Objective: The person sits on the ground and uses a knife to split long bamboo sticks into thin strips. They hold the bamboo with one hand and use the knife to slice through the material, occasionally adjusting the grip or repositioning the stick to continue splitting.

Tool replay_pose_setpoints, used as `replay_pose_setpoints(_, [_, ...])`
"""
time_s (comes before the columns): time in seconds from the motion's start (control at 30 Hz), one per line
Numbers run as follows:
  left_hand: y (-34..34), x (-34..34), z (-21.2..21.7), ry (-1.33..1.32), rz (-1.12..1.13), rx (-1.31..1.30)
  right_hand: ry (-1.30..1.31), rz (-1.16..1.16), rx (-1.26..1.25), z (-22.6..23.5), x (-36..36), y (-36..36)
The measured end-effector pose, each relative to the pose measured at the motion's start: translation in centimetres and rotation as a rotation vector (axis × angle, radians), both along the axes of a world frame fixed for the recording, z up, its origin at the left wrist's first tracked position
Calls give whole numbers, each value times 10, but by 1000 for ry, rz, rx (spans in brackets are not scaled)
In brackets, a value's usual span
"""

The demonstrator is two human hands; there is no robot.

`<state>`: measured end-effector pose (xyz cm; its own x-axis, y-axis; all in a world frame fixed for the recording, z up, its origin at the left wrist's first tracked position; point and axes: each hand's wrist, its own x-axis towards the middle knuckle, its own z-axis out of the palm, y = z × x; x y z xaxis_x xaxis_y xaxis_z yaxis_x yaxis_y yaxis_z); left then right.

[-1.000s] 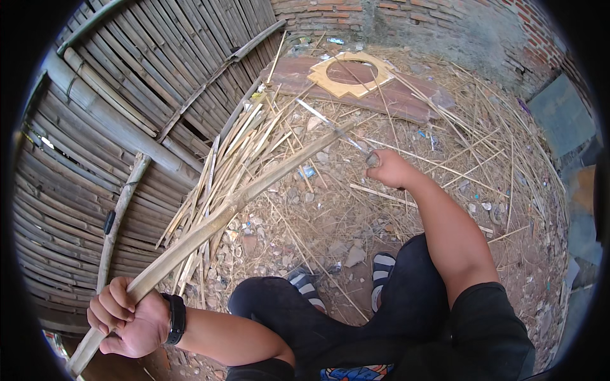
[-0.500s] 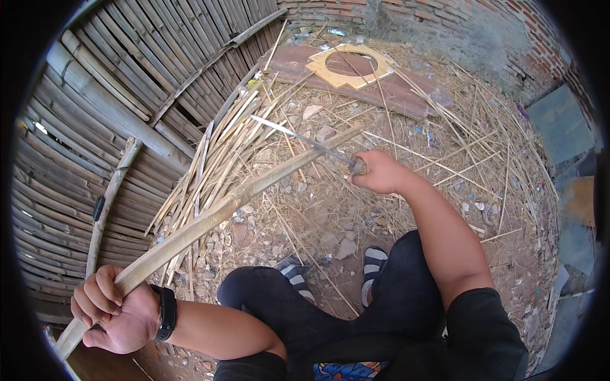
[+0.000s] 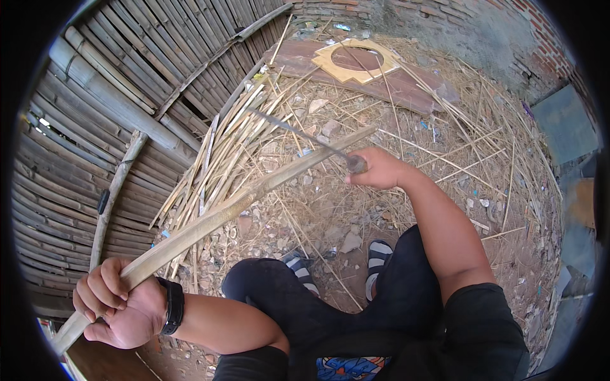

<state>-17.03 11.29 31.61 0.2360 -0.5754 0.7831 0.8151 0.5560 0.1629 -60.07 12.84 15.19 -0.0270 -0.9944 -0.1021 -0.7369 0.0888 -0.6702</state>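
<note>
A long split bamboo strip (image 3: 219, 216) slants up from the lower left to the middle of the view. Around its lower end my left hand (image 3: 121, 298) is closed, fingers wrapped over the strip. My right hand (image 3: 381, 170) grips the short handle of a long knife (image 3: 289, 130). The narrow blade points up and to the left and crosses over the bamboo near its far end; whether blade and strip touch, I cannot tell.
Thin bamboo splints (image 3: 216, 159) lie heaped beside the bamboo fence (image 3: 121, 127) on the left. At the back, a yellow frame with a round hole (image 3: 327, 63) rests on a brown board (image 3: 410, 92). Grey sheets (image 3: 562, 124) line the right side. Stones and straw cover the ground.
The knife blade has turned slightly, so its face now looks darker. Both hands keep their grip, and the bamboo strip sits a little farther right in the view.
</note>
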Motion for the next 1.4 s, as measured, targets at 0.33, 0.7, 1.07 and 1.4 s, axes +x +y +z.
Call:
replay_pose_setpoints(0.33, [-55, -90, -41, -205, 136, 136, -429, -682, 36, -7, -58, 11])
replay_pose_setpoints(0.7, [-55, -204, -81, -705, 140, 154, -453, -475, 69, 38, -14, 26])
replay_pose_setpoints(1.07, [12, -244, -28, -1319, 1087, -300, -709, -509, -10, 36, -29, 46])
replay_pose_setpoints(1.4, [50, -272, -15, -1450, 1127, -360, -1301, -322, -93, 30, 33, 35])
